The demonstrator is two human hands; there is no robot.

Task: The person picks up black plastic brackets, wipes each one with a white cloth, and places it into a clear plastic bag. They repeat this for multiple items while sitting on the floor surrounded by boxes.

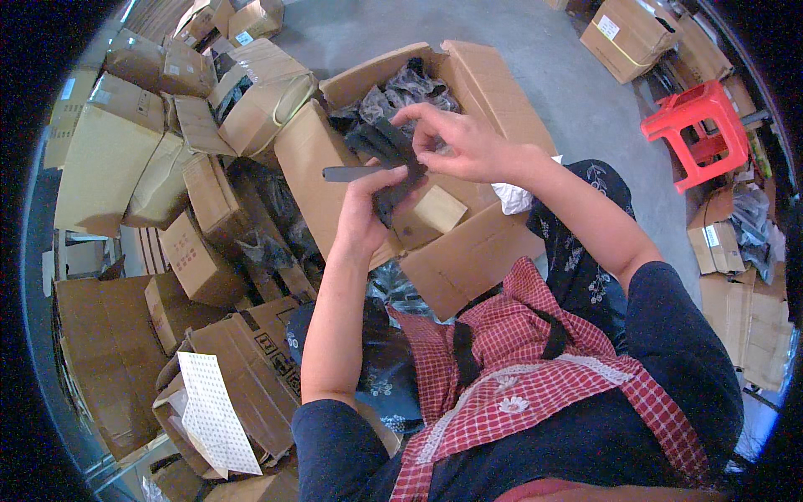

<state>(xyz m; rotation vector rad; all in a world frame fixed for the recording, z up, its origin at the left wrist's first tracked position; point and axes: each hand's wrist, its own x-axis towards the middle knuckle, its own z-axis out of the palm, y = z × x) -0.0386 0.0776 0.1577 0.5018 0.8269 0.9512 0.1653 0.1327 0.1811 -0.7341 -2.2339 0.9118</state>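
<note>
Over an open cardboard box (493, 92), my left hand (361, 216) is closed round a dark black part (381, 144). A flat bar (347, 173) sticks out leftward from it, past my thumb; its exact kind I cannot make out. My right hand (468, 149) reaches in from the right, fingers bent and pinching at the part's right edge. Below the hands, crumpled dark plastic bags (410, 90) fill the far side of the box. A small tan cardboard piece (441, 209) lies just right of my left hand.
Stacked cartons (117, 151) crowd the left side, with a sheet of printed labels (219, 414) on a nearer carton. A red plastic stool (698, 134) stands at the right, beside more boxes (631, 38). White crumpled paper (513, 199) lies by the box's right edge.
</note>
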